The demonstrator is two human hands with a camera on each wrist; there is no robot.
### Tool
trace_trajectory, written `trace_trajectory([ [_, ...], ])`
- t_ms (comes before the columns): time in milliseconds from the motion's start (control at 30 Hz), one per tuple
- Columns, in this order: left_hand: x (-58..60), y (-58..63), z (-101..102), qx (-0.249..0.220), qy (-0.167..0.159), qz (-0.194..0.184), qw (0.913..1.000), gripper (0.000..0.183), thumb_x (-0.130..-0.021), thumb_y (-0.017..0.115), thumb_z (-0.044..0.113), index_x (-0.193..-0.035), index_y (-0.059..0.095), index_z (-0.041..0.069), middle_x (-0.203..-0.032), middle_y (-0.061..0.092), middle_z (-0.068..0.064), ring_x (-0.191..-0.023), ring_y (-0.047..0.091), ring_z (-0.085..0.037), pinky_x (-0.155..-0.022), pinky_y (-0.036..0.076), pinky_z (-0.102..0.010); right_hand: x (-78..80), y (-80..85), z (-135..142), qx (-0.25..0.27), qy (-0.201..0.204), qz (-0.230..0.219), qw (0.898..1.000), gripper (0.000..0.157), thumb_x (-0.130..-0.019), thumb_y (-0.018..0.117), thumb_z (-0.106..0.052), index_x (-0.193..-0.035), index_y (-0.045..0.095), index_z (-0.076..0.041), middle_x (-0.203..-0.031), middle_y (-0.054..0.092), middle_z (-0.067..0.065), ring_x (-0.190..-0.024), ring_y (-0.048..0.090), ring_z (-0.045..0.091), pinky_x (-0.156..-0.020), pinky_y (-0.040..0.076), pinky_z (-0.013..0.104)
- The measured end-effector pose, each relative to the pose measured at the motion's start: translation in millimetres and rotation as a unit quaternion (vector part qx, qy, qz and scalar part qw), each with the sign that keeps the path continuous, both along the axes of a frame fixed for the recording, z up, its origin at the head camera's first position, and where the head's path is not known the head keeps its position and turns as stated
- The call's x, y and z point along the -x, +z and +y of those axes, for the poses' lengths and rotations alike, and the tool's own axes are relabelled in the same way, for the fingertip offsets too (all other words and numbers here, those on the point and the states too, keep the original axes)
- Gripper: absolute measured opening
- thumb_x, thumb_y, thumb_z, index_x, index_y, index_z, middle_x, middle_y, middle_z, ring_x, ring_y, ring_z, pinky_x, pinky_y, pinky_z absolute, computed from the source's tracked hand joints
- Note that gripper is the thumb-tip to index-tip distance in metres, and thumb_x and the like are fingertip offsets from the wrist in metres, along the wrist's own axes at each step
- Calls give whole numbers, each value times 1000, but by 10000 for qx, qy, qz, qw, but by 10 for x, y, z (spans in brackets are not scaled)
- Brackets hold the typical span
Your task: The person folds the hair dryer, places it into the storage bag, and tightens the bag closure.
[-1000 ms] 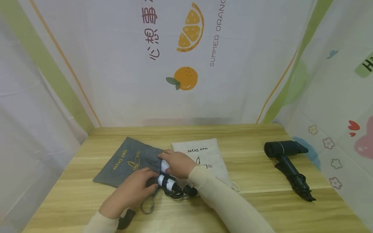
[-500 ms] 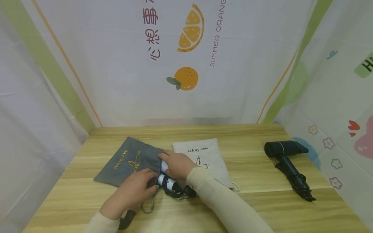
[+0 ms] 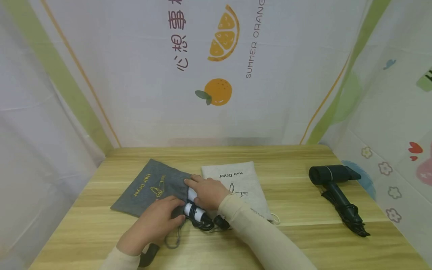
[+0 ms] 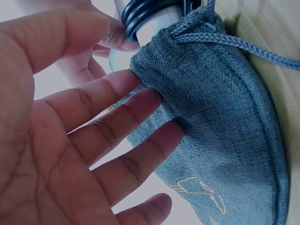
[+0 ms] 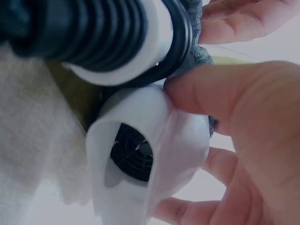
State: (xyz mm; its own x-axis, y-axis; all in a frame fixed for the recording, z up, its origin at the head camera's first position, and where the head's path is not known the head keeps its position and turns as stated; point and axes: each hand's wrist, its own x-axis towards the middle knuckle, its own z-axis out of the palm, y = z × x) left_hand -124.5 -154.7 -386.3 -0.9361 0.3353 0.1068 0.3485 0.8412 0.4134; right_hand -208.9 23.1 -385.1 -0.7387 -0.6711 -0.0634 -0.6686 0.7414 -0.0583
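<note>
From a woven bag (image 4: 225, 103) juts a smooth white dryer (image 5: 185, 152).

At eight o'clock, a grey bag (image 3: 146, 193) printed in yellow; at five, an off-white bag (image 3: 243, 183), perhaps palest grey in this flat light, printed in black. The white dryer (image 5: 180, 145) has a black cord (image 3: 204, 224); the black dryer (image 3: 337, 174) at four, a pale band (image 3: 330, 174). The table (image 3: 344, 255) is streaky yellow-brown.

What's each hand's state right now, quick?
Left hand: open, touching the gray bag near its mouth.
Right hand: closed, holding the white hair dryer between thumb and fingers.
</note>
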Motion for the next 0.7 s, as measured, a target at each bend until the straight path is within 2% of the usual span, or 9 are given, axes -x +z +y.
trace_trajectory([
  [100, -3, 6, 1, -4, 15, -5, 10000, 30, -86, 74, 21, -112, 71, 6, -113, 67, -7, -111, 62, -31, -100, 41, -63, -13, -9, -2, 29, 9, 5, 10000, 63, -96, 63, -28, -154, 38, -22, -155, 39, 2, -117, 59, 30, -86, 55, 38],
  [233, -8, 17, -5, -55, 24, -25, 10000, 29, -87, 74, 20, -112, 71, 6, -114, 67, -7, -111, 63, -31, -99, 41, -63, -26, -10, -3, 41, 35, 69, 10000, 63, -97, 63, -29, -153, 39, -20, -154, 41, 4, -117, 60, 28, -93, 52, 37],
  [500, 10, 14, -54, -136, 100, -174, 9997, 27, -88, 73, 19, -111, 71, 6, -115, 67, -8, -112, 62, -33, -100, 41, -64, -58, 0, -31, 1, -244, -61, 9997, 63, -97, 62, -33, -154, 39, -21, -155, 40, 6, -121, 57, 33, -93, 52, 41],
  [567, 17, 12, -67, -181, 87, -174, 9996, 27, -88, 73, 19, -111, 71, 6, -115, 67, -8, -111, 62, -33, -99, 43, -60, -65, -4, -49, -58, -296, -23, 9995, 63, -97, 62, -34, -153, 39, -20, -154, 41, 6, -118, 60, 32, -92, 53, 40],
  [700, 32, 11, -112, -342, 7, -115, 9993, 28, -87, 73, 17, -111, 70, 3, -115, 66, -9, -109, 63, -34, -97, 47, -54, -91, -27, -91, -156, -369, 83, 9992, 65, -96, 62, -39, -153, 39, -19, -151, 44, 8, -101, 66, 28, -80, 56, 35],
])
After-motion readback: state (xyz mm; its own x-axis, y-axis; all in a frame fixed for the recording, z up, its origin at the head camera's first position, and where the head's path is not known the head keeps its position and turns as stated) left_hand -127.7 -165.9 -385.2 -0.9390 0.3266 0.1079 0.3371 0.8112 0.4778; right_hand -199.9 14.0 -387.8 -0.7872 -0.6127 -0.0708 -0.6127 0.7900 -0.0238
